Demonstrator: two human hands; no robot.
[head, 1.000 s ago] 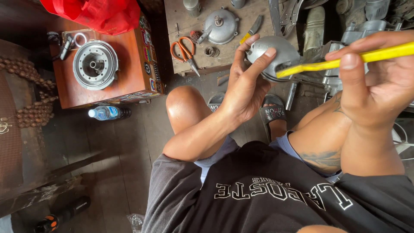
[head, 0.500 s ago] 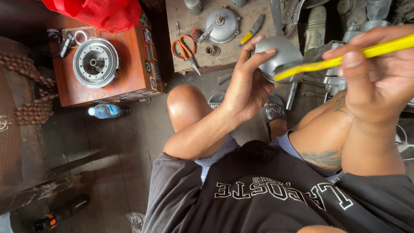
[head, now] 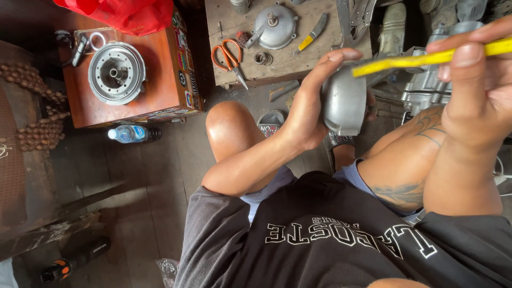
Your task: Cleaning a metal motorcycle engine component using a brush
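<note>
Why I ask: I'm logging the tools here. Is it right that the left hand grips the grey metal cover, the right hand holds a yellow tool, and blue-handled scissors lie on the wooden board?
Not quite. The head view shows the scissors have orange handles, not blue. The rest holds: left hand grips the grey metal cover, right hand holds the yellow tool, scissors on the wooden board.

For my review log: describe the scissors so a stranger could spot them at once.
Look at the grey wooden board on the floor, beyond the person's knees. The scissors lie at its left end, beside a domed metal cover. Their orange handles set them apart from the grey parts around.
</note>
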